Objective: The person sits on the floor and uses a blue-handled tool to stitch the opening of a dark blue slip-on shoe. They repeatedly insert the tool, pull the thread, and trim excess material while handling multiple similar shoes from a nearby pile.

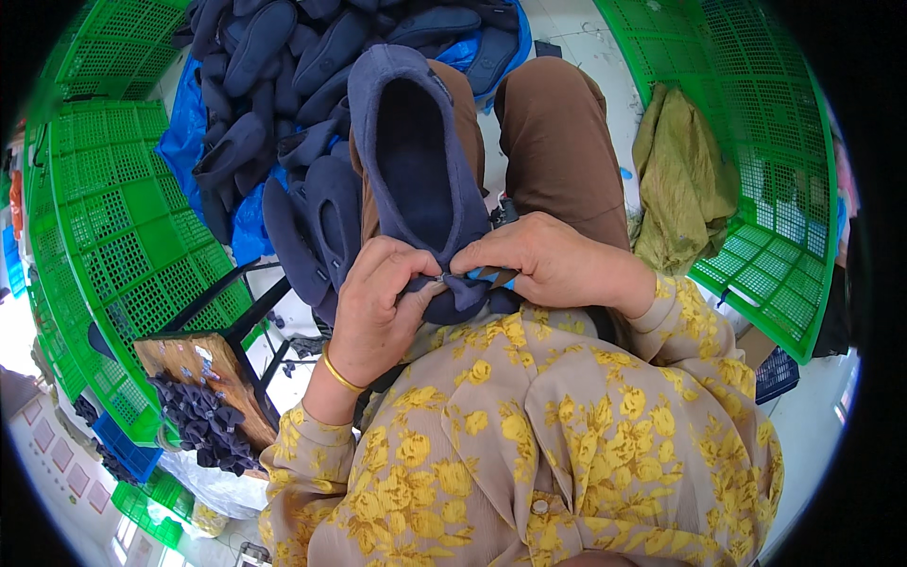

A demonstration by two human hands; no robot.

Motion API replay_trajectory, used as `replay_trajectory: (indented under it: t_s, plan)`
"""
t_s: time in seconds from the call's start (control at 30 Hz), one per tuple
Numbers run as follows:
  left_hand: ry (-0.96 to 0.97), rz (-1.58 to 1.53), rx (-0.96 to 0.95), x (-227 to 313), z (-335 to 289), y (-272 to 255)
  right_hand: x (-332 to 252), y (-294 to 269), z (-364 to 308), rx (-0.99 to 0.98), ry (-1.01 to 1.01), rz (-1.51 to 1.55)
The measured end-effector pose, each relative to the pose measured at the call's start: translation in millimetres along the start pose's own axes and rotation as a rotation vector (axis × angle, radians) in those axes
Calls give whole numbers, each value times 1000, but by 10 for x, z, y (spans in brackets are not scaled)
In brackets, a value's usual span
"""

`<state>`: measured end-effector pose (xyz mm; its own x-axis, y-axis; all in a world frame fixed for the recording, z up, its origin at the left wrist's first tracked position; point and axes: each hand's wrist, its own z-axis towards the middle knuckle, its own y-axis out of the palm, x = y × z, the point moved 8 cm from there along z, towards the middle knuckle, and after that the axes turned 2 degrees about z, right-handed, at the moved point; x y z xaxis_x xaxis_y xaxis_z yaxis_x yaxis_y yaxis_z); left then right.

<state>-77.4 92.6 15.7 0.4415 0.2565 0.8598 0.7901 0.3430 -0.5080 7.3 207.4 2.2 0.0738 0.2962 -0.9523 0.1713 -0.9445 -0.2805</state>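
A navy fabric slipper [416,142] lies along my left thigh, its opening facing up and its near end toward my belly. At that near end sits a small navy bow [465,295]. My left hand [378,293] is closed, thumb and forefinger pinching the slipper's edge beside the bow. From the other side my right hand [557,260] pinches the same edge, its fingers curled under. A dark blade-like piece and a bit of blue [496,276] show under the right hand; I cannot make out the whole tool. More navy slippers [331,213] rest left of my leg.
Ahead, a blue sheet [184,142] holds a heap of navy slippers [260,47]. Green plastic crates [123,189] stand at left, another crate [784,189] at right with an olive sack [685,180]. A wooden-topped stool [189,359] at left carries many navy bows [203,425].
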Motion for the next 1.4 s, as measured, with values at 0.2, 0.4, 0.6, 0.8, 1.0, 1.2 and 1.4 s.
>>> replay_trajectory:
  t_s: [0.2,0.4,0.6,0.8,1.0,1.2,1.4]
  plan:
    - [-16,-10,-2,-13,-12,-7,1,-12,-11,-51,-17,-28]
    - [-22,-19,-2,-5,1,-6,-35,8,22,37,-41,-45]
    - [19,9,16,-3,9,-6,-25,28,31,108,-39,-12]
    - [12,-6,13,1,11,10,8,94,1,96,-18,-92]
    - [-2,-18,9,14,3,43,11,169,-2,67,68,-138]
    - [83,40,12,66,-13,48,-168,118,26,94,-54,-213]
    - [-12,58,56,128,-46,-23,-370,-42,12,230,-98,-359]
